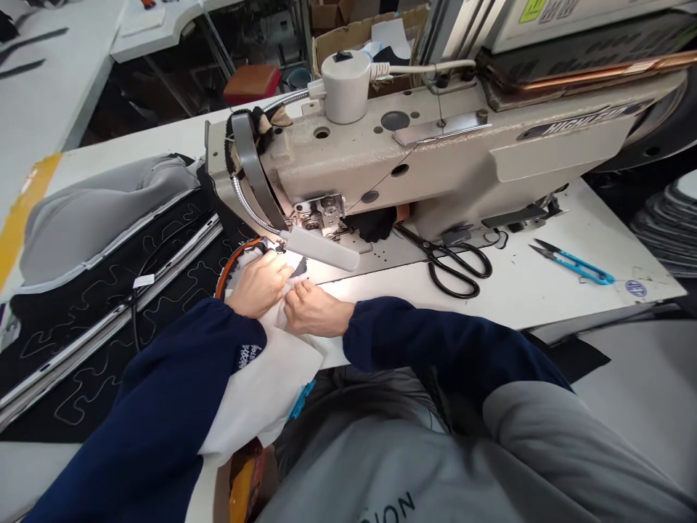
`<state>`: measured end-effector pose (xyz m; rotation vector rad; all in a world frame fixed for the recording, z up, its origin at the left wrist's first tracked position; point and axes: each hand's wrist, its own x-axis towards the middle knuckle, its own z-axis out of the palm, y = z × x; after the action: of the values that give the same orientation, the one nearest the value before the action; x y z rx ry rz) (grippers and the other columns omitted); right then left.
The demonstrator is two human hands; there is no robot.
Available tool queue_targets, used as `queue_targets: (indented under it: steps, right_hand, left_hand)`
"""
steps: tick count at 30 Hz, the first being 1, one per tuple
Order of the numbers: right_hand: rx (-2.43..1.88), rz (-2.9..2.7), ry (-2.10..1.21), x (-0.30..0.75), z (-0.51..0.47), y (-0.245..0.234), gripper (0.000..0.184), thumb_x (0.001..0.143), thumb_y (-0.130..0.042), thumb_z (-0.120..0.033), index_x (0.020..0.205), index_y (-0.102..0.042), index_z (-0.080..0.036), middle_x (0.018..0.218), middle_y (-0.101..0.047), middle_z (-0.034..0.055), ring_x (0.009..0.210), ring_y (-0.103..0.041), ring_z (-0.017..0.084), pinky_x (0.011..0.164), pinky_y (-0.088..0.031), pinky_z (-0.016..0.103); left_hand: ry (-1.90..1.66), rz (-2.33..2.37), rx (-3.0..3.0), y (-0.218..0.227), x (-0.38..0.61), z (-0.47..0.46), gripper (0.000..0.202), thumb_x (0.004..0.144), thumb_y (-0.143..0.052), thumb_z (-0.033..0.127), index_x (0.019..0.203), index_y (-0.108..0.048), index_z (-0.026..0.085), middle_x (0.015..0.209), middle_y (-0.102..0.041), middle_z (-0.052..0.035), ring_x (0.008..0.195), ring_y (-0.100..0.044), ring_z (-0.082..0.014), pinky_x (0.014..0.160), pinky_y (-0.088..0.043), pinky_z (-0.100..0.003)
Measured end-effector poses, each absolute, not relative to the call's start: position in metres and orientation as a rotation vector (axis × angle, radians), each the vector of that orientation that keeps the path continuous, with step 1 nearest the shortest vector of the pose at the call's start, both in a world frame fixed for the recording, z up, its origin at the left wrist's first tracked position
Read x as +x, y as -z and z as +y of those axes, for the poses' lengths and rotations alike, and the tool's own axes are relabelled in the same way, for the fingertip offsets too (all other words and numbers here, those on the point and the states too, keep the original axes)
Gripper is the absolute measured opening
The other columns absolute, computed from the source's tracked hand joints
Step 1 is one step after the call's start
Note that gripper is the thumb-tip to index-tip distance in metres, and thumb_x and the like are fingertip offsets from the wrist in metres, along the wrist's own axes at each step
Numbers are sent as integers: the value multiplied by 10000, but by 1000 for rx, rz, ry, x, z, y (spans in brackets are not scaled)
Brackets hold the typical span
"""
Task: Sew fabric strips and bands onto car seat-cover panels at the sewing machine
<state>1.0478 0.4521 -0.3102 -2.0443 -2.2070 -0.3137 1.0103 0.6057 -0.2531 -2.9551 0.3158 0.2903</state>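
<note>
My left hand presses down with bent fingers on white fabric, just in front of the sewing machine's needle area. Close beside it, my right hand pinches the same fabric between closed fingers. An orange-edged strip curves around the left hand's outer side. The fabric drapes off the table's front edge toward my lap. Above the hands stands the beige sewing machine, its white lamp bar lighting the spot. The needle itself is hidden behind this bar.
Black-handled scissors and blue thread snips lie right of the hands. Black quilted fabric with grey padding covers the table's left side. A white plug housing sits atop the machine. Stacked grey pieces stand far right.
</note>
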Motion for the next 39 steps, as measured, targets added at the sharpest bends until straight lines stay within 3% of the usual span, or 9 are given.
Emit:
queue_targets:
  steps: [7,12,17,24,30,35,39]
  right_hand:
    - [-2120,-2147,317,1045,446,304,322,841,-347,75,818,-636,-67,757,-669,178,632,-580,208,563,-409,353]
    - [-2179,-2108,170,1051,452,298,315,834,-354,59,797,-640,-66,756,-654,200,686,-600,251,559,-414,363]
    - [-2235,-2032,232,1060,454,309,359,868,-337,43,908,-692,1,866,-678,262,816,-640,299,659,-478,441]
    - [-2200,-1986,371,1065,453,328,347,906,-367,11,1040,-683,54,1072,-676,323,1012,-659,324,912,-498,558]
    - [-2231,-2045,320,1058,449,319,371,924,-333,25,1077,-665,85,1043,-692,334,1039,-692,325,944,-513,565]
    - [-2245,-2073,257,1055,453,312,374,907,-351,32,1110,-660,87,988,-702,321,1000,-698,368,939,-470,688]
    - [-2248,-2061,295,1056,453,316,403,924,-310,14,1122,-654,80,961,-704,309,994,-691,381,926,-446,725]
  left_hand:
    - [-301,135,-2987,253,1009,591,249,847,-511,85,981,-715,133,1004,-687,-127,991,-607,-277,834,-456,-380]
    - [-413,40,-3002,248,1017,588,258,872,-500,124,990,-726,163,975,-690,-118,994,-633,-274,779,-448,-350]
    - [-469,-88,-3036,250,1031,584,259,902,-475,186,957,-726,152,1089,-687,-144,912,-642,-282,759,-448,-373]
    - [-440,-279,-3099,253,1040,580,247,922,-475,178,960,-707,102,1240,-653,-173,1037,-635,-300,874,-470,-392]
    - [-383,-351,-3162,255,1039,576,282,917,-447,190,947,-708,88,1168,-683,-171,1089,-631,-330,924,-474,-421]
    - [-313,-597,-3247,265,1043,578,239,878,-504,234,989,-697,148,970,-722,-114,972,-671,-310,837,-514,-387]
    - [-351,-618,-3265,265,1044,581,257,883,-490,203,1021,-698,139,962,-719,-124,991,-669,-296,829,-515,-365]
